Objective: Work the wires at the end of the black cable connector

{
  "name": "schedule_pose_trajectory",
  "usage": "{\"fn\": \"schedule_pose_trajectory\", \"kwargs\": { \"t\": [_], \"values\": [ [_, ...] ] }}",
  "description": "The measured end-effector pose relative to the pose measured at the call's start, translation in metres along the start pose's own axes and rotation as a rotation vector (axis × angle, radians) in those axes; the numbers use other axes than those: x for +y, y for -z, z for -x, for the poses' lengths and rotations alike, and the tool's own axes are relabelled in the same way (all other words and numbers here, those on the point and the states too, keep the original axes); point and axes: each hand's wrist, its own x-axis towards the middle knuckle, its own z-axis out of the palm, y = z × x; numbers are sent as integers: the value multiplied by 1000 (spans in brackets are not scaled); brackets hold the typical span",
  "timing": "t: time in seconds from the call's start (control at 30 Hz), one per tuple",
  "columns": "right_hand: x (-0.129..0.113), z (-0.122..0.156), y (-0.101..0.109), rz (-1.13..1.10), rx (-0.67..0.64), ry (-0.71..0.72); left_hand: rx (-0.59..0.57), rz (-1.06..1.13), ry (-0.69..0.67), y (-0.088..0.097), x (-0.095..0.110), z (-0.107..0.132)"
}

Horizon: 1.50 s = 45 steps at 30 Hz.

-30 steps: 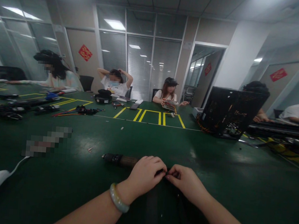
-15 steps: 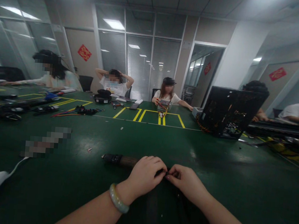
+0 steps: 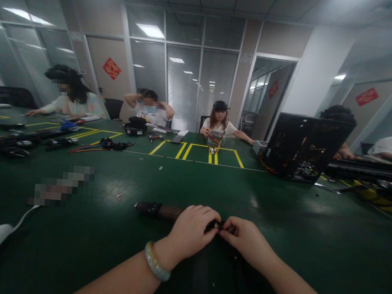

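An electric screwdriver (image 3: 168, 212) with a dark handle lies sideways on the green table, its tip pointing left. My left hand (image 3: 191, 230), with a jade-like bangle at the wrist, is wrapped round its rear end. My right hand (image 3: 248, 239) pinches a small dark cable plug close beside my left fingertips. Between the two hands a tiny gold-coloured glint shows, and most of the plug is hidden by fingers. A dark cable (image 3: 235, 259) runs below my right hand toward me.
A black computer case (image 3: 309, 149) stands at the right back. Bundles of cables (image 3: 109, 144) lie at the left, near yellow tape markings (image 3: 185, 150). A blurred-out strip with a white cord (image 3: 24, 217) lies at left. Several people sit round the table.
My hands stay nearly in place. A small gap has appeared between my fingertips, showing the gold-coloured glint. The view has shifted very slightly.
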Motion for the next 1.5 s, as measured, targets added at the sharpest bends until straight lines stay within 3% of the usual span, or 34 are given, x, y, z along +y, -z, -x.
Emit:
{"fn": "schedule_pose_trajectory", "kwargs": {
  "t": [0.1, 0.4, 1.5],
  "values": [
    [1, -1, 0, 7, -2, -8, 13, -4, 45, 0, 0, 0],
    [-5, 3, 1, 42, 8, 1, -25, -26, -40, -1, -2, 0],
    [-4, 2, 0, 58, 10, -6, -20, -20, 6, -1, -1, 0]
  ]
}}
